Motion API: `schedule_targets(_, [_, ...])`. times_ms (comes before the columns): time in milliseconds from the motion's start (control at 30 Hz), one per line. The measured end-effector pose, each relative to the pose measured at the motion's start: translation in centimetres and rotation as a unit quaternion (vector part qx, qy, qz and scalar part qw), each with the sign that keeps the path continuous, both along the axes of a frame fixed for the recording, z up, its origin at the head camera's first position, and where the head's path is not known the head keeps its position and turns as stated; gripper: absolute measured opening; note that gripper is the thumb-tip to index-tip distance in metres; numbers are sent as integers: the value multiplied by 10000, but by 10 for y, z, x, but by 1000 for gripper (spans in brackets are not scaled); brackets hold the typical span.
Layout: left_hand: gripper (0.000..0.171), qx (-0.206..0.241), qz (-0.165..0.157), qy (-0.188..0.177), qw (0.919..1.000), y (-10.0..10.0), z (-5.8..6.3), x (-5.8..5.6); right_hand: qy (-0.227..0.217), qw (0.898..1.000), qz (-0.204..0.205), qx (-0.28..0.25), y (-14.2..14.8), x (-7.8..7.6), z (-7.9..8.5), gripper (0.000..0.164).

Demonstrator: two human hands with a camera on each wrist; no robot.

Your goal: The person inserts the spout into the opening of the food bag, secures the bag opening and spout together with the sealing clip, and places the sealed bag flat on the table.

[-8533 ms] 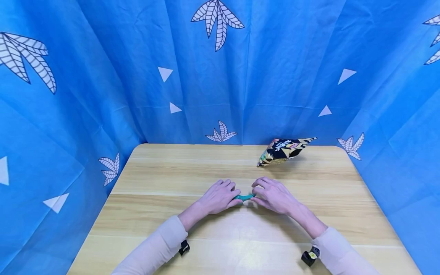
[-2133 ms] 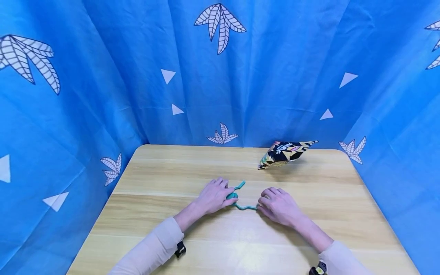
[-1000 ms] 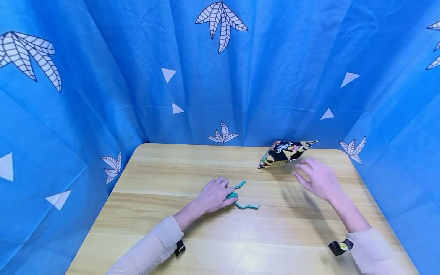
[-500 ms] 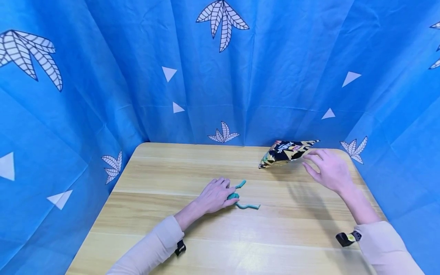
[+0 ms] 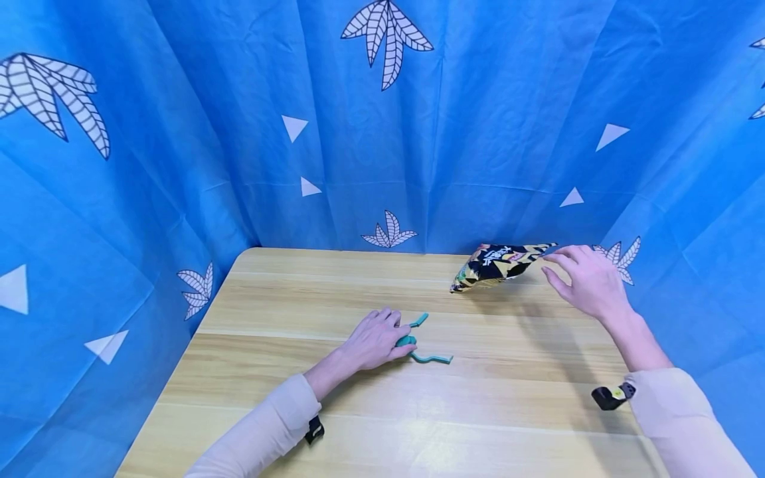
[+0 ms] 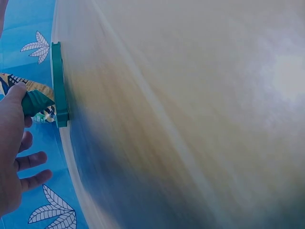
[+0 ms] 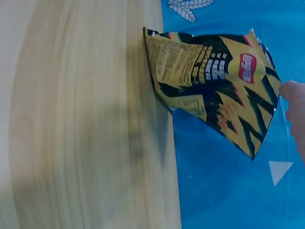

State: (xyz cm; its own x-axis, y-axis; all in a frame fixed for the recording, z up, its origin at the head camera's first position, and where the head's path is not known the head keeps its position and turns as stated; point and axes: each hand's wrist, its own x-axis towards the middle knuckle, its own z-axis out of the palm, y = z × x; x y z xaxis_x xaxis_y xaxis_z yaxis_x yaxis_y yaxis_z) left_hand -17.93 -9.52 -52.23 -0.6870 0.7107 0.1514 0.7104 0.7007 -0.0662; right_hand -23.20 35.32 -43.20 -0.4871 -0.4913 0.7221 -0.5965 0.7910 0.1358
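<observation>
While my left hand (image 5: 375,342) is resting on the wooden surface (image 5: 287,312) with its fingers curled around the hinge end of the teal clip (image 5: 418,345), which is lying spread open near the middle, my right hand (image 5: 588,282) is reaching for the chip bag (image 5: 499,262) at the far right edge, fingers loosely spread, fingertips at its upper corner, gripping nothing.

The left hand (image 5: 375,340) lies low with its forearm stretched forward, fingers curled in a pinching grip. The right hand (image 5: 588,282) is raised and reaches far ahead to the right, fingers spread and relaxed, thumb apart. Both arms wear pale sleeves.
</observation>
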Motion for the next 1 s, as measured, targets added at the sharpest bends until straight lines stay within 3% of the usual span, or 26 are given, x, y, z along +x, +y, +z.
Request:
schedule_targets(233, [40, -11, -10, -8, 10000, 1, 0, 0, 49, 9999, 83, 49, 6, -10, -1, 40])
schedule_targets(533, [40, 19, -4, -1, 10000, 3, -2, 0, -132, 9995, -126, 242, 9, -24, 0, 71])
schedule_targets(733, [40, 68, -12, 7, 10000, 3, -3, 0, -342, 9985, -182, 388, 10, -27, -1, 78])
schedule_targets(900, [40, 55, -15, 56, 10000, 3, -3, 0, -331, 9985, -170, 400, 10, -29, -2, 77])
schedule_targets(1000, [39, 45, -17, 90, 9999, 3, -2, 0, -356, 9984, -203, 402, 10, -29, -4, 62])
